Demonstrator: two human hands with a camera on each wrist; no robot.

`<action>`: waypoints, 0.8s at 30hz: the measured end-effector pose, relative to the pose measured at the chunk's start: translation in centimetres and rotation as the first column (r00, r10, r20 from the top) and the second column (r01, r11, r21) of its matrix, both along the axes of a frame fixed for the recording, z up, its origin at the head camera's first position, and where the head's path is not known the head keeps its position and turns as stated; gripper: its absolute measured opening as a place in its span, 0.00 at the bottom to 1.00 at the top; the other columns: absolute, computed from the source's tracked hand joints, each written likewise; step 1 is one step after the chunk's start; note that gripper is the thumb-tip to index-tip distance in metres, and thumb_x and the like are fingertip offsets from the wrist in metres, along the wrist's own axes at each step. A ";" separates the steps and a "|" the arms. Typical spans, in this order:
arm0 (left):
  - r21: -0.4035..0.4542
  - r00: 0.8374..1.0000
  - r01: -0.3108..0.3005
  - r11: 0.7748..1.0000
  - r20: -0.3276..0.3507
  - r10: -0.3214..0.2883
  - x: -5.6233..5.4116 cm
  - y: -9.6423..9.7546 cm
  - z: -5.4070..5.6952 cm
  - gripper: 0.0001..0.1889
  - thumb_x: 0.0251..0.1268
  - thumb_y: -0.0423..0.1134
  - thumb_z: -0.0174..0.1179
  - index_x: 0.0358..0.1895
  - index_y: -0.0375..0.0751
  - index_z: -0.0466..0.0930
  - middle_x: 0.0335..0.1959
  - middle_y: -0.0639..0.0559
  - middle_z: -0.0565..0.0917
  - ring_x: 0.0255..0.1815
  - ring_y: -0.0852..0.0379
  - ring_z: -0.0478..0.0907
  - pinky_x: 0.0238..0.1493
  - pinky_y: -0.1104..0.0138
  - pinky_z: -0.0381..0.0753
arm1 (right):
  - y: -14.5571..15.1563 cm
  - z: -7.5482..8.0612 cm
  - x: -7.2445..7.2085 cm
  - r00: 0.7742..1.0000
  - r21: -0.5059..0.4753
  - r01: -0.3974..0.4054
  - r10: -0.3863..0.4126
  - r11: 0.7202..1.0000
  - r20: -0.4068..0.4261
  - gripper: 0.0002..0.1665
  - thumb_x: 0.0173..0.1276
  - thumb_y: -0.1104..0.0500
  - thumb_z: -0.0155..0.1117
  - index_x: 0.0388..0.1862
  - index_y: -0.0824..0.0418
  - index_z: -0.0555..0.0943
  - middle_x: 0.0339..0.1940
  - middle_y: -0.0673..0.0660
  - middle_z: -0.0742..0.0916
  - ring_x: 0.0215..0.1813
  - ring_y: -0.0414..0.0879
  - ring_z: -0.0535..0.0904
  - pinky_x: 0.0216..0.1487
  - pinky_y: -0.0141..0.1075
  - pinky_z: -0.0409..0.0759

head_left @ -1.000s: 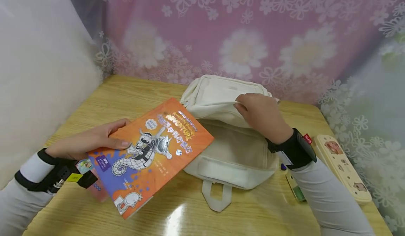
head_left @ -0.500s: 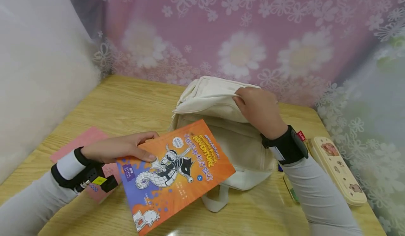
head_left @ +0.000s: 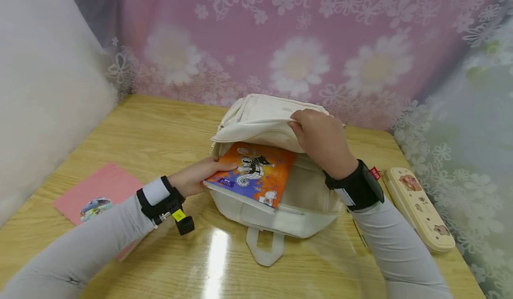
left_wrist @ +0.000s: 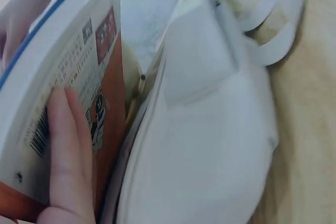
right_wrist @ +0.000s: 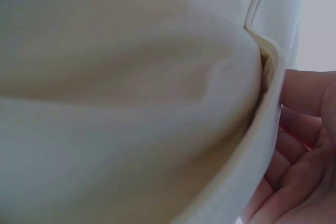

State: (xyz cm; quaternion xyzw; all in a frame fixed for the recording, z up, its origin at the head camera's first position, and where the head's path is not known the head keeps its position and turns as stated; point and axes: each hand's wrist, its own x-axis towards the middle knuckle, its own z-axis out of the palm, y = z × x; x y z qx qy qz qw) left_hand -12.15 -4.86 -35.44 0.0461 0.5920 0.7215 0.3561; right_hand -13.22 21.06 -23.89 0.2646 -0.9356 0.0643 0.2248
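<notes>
A cream backpack [head_left: 276, 221] lies on the wooden table with its main compartment gaping. My right hand [head_left: 322, 141] pinches the raised front flap [head_left: 256, 130] by its edge; the right wrist view has the fabric edge [right_wrist: 270, 114] between thumb and fingers. An orange and purple book [head_left: 256, 174] is partway inside the opening, its top end under the flap. My left hand [head_left: 198, 174] grips the book's left side, thumb on the cover. In the left wrist view, fingers [left_wrist: 68, 150] lie along the book's back cover [left_wrist: 107, 87], beside the bag's outer wall [left_wrist: 194, 129].
A pink book [head_left: 102, 192] with a round picture lies on the table at left, partly under my left forearm. A cream pencil case [head_left: 418, 210] with animal pictures lies at right, next to my right forearm. The bag's handle loop [head_left: 264, 248] points towards me.
My left hand has carried the orange book to the right and away from me, into the backpack's opening. The pink book is more exposed. My right hand keeps holding the flap up.
</notes>
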 end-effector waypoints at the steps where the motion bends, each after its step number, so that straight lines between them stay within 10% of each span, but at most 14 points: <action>1: 0.015 1.000 -0.019 1.000 0.009 0.019 -0.5 0.2 -0.1 0.22 0.74 0.42 0.44 0.67 0.43 0.54 0.40 0.54 0.82 0.36 0.61 0.83 0.38 0.70 0.82 | -0.1 0.0 0.0 1.000 -0.003 0.001 -0.001 1.000 0.002 0.10 0.66 0.59 0.61 0.40 0.64 0.82 0.31 0.60 0.85 0.28 0.51 0.78 0.27 0.42 0.74; 6: 0.085 0.994 -0.093 0.992 0.058 0.088 -2.9 1.3 -0.4 0.14 0.75 0.42 0.41 0.59 0.47 0.60 0.36 0.55 0.82 0.33 0.62 0.83 0.35 0.72 0.82 | -0.2 0.0 0.2 1.000 -0.014 0.011 -0.011 1.000 0.004 0.10 0.65 0.59 0.62 0.40 0.65 0.82 0.31 0.60 0.85 0.29 0.52 0.79 0.26 0.42 0.75; 14: -0.029 0.964 -0.264 0.964 -0.031 0.263 -5.5 2.2 -0.1 0.04 0.69 0.34 0.50 0.43 0.45 0.72 0.39 0.55 0.78 0.40 0.61 0.78 0.47 0.68 0.76 | 0.1 0.1 0.5 0.999 0.014 0.034 -0.034 0.999 0.000 0.11 0.66 0.58 0.61 0.42 0.63 0.83 0.32 0.60 0.85 0.27 0.51 0.79 0.20 0.40 0.71; 20: 0.097 0.984 -0.067 0.993 -0.161 0.082 -5.8 1.4 -1.0 0.23 0.62 0.20 0.48 0.57 0.44 0.63 0.62 0.48 0.65 0.59 0.55 0.66 0.56 0.67 0.70 | 0.3 0.1 0.6 0.999 0.012 0.033 -0.033 0.999 -0.022 0.11 0.67 0.57 0.60 0.41 0.63 0.82 0.31 0.60 0.85 0.26 0.51 0.78 0.22 0.41 0.72; 24: 0.084 0.964 0.094 0.992 -0.257 -0.070 -5.5 0.1 -1.8 0.40 0.60 0.18 0.50 0.70 0.54 0.47 0.73 0.47 0.51 0.71 0.49 0.54 0.64 0.64 0.66 | 0.4 -0.2 0.9 0.999 -0.008 -0.003 0.003 1.000 -0.048 0.11 0.66 0.58 0.61 0.40 0.64 0.83 0.31 0.60 0.85 0.26 0.50 0.78 0.21 0.40 0.72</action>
